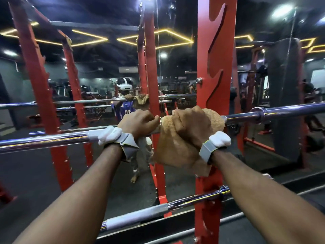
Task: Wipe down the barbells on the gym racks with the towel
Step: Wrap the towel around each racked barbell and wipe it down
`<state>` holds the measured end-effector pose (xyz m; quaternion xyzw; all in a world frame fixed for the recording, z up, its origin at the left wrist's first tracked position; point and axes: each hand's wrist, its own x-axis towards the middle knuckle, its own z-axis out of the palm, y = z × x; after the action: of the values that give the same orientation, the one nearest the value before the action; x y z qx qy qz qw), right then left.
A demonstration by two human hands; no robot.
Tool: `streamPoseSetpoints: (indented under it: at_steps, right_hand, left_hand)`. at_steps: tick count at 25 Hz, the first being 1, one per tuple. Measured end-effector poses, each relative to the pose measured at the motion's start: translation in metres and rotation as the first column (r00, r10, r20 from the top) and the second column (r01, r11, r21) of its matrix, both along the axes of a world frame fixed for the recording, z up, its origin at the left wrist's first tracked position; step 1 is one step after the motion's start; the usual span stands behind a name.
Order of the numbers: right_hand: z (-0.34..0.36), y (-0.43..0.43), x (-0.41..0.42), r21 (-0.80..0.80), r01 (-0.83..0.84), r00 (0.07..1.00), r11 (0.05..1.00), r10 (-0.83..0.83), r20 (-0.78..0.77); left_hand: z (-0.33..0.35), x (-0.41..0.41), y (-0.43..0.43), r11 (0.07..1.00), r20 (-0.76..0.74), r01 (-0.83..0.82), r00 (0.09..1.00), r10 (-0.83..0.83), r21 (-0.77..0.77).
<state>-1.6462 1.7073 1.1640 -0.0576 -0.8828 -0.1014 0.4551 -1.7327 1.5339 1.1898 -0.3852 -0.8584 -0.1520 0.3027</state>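
The barbell [52, 140] lies across the red rack at about chest height, running from the left edge up to the right. It is bright chrome and picks up streaks of violet and yellow from the ceiling lights. On its right end a thick collar [260, 112] sits just past the red upright [214, 50], with the wider sleeve beyond it.

The towel [175, 150] is tan and nubbly, like terry cloth. It is bunched around the bar just left of the upright, and a loose flap hangs down below the shaft. The right hand [190, 125] grips the bar through this cloth, fingers curled over the top, so the bar is hidden there. The left hand [139, 123] is just beside it, nearly touching the towel's edge. It holds the bare steel with its fingers wrapped over the top and the thumb tip showing. Each wrist wears a grey strap with a white pad.

A second barbell [193, 198] rests lower on the same rack. It is chrome as well, with a dull grey stretch and a white wrapped section [121, 221] towards its near end.

Behind the rack a mirror [105, 76] shows the person in a white headset, both hands and the towel on the bar. It also shows more red frames and yellow strip lights.
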Motion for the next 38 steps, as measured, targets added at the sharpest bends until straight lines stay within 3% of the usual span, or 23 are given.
streamPoseSetpoints:
  at_steps: [2, 4, 6, 7, 8, 10, 13, 16, 20, 23, 26, 32, 38]
  right_hand:
    - [-0.007, -0.015, -0.001, 0.067, -0.005, 0.999, 0.998, 0.007, -0.032]
    - [0.006, -0.007, 0.012, 0.014, -0.084, 0.976, 0.996, 0.079, 0.202]
    - [0.024, 0.003, 0.022, -0.281, -0.094, 0.825, 0.955, 0.233, 0.515]
    - [0.028, 0.006, 0.023, -0.306, -0.042, 0.767, 0.951, 0.227, 0.601]
    - [0.024, 0.005, 0.020, -0.218, -0.013, 0.762, 0.976, 0.151, 0.630]
    - [0.013, -0.003, 0.015, 0.001, 0.001, 0.857, 1.000, -0.002, 0.515]
    - [-0.001, 0.015, 0.020, 0.173, -0.104, 0.949, 0.979, 0.046, 0.312]
    - [0.005, 0.047, 0.028, 0.141, -0.145, 0.959, 0.979, 0.104, 0.265]
    - [-0.001, -0.002, 0.003, 0.119, 0.035, 0.984, 0.992, -0.055, 0.170]
    - [0.000, -0.007, -0.006, 0.165, -0.070, 0.977, 0.984, 0.034, 0.211]
    - [0.020, 0.039, 0.013, 0.034, -0.186, 0.940, 0.982, 0.168, 0.296]
    - [0.003, -0.008, -0.006, 0.124, -0.100, 0.983, 0.987, 0.079, 0.164]
    - [0.003, 0.014, -0.014, 0.172, -0.242, 0.967, 0.955, 0.223, 0.124]
  left_hand:
    - [0.003, 0.001, 0.000, 1.000, 0.046, 0.007, 0.999, -0.007, -0.012]
    - [0.003, -0.001, 0.000, 0.999, 0.072, 0.017, 0.997, -0.015, -0.036]
    - [0.002, 0.000, 0.000, 0.997, 0.084, 0.025, 0.996, -0.019, -0.076]
    - [0.002, 0.001, 0.001, 0.995, 0.094, 0.026, 0.995, -0.017, -0.095]
    - [0.003, 0.001, 0.001, 0.994, 0.103, 0.018, 0.995, -0.007, -0.110]
    - [0.005, 0.002, 0.000, 0.991, 0.113, 0.008, 0.994, 0.007, -0.131]
    - [0.004, 0.003, -0.006, 0.990, 0.097, 0.023, 0.995, -0.010, -0.137]
    - [0.002, 0.003, -0.010, 0.990, 0.124, 0.060, 0.991, -0.044, -0.131]
    - [0.004, 0.001, -0.006, 0.990, 0.170, 0.028, 0.986, -0.004, -0.138]
    - [0.004, 0.002, -0.007, 0.993, 0.144, 0.019, 0.990, -0.003, -0.114]
    - [0.002, 0.005, -0.008, 0.990, 0.107, 0.020, 0.994, -0.005, -0.141]
    - [0.004, 0.005, -0.004, 0.991, 0.078, -0.037, 0.996, 0.048, -0.131]
    - [0.005, -0.001, 0.000, 0.978, 0.069, -0.057, 0.995, 0.072, -0.200]
